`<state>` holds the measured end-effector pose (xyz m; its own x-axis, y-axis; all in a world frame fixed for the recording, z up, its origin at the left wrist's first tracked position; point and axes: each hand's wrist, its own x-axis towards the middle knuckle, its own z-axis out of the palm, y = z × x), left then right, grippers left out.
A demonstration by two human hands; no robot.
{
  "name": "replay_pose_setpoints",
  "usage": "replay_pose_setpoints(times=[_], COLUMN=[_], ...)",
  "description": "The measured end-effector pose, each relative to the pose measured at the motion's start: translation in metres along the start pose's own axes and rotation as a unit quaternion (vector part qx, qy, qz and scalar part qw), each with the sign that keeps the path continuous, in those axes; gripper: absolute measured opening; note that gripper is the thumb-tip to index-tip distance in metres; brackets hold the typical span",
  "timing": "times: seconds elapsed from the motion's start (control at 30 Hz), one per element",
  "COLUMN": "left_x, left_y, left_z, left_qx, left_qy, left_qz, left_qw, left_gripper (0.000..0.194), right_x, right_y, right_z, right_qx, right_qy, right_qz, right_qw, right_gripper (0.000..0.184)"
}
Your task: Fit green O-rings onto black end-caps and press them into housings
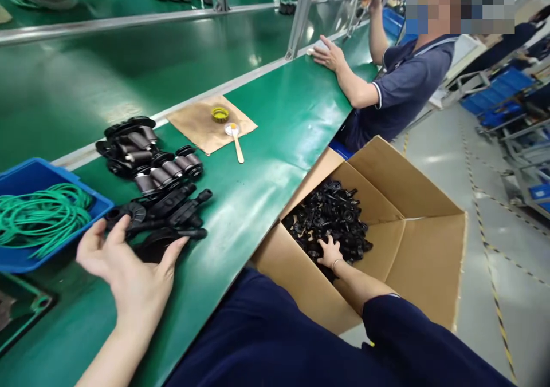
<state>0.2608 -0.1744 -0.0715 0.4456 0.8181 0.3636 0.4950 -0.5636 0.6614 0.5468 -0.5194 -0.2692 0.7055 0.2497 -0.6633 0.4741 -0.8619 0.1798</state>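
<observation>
My left hand rests on the green table, fingers spread over a pile of black plastic parts at its near edge. Behind them lie black parts with grey cylinders. My right hand reaches down into an open cardboard box beside the table, its fingers curled into the heap of black parts inside; whether it holds one I cannot see.
A blue bin with green rubber rings stands at the left. A brown paper sheet carries a yellow cap and a wooden spoon. Another person works farther along the table.
</observation>
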Motion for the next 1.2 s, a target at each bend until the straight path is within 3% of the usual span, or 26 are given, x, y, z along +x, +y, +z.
replay_pose_setpoints(times=[0.2, 0.43, 0.63, 0.9, 1.07, 1.2], left_x=[0.000, -0.002, -0.004, -0.007, -0.008, -0.008], left_y=[-0.010, -0.015, -0.014, -0.014, -0.013, -0.014], left_z=[0.006, 0.007, 0.008, 0.008, 0.009, 0.010], left_qx=[0.034, 0.025, 0.026, 0.040, 0.020, 0.011], left_qy=[0.057, 0.059, 0.076, 0.068, 0.058, 0.054], left_qz=[0.036, 0.042, 0.051, 0.026, 0.010, 0.011], left_qw=[0.997, 0.997, 0.995, 0.997, 0.998, 0.998], left_gripper=[0.081, 0.076, 0.066, 0.056, 0.066, 0.068], right_x=[-0.005, -0.010, -0.001, 0.002, 0.007, 0.003], right_y=[-0.024, -0.016, -0.019, 0.016, 0.024, 0.025], right_z=[0.013, 0.020, 0.020, 0.012, 0.006, -0.013], right_qx=[0.005, 0.003, 0.022, 0.080, 0.156, 0.245], right_qy=[0.046, 0.087, 0.097, 0.164, 0.233, 0.321], right_qz=[0.064, 0.038, 0.059, 0.008, 0.053, 0.091], right_qw=[0.997, 0.995, 0.993, 0.983, 0.958, 0.910], right_gripper=[0.047, 0.043, 0.043, 0.034, 0.029, 0.029])
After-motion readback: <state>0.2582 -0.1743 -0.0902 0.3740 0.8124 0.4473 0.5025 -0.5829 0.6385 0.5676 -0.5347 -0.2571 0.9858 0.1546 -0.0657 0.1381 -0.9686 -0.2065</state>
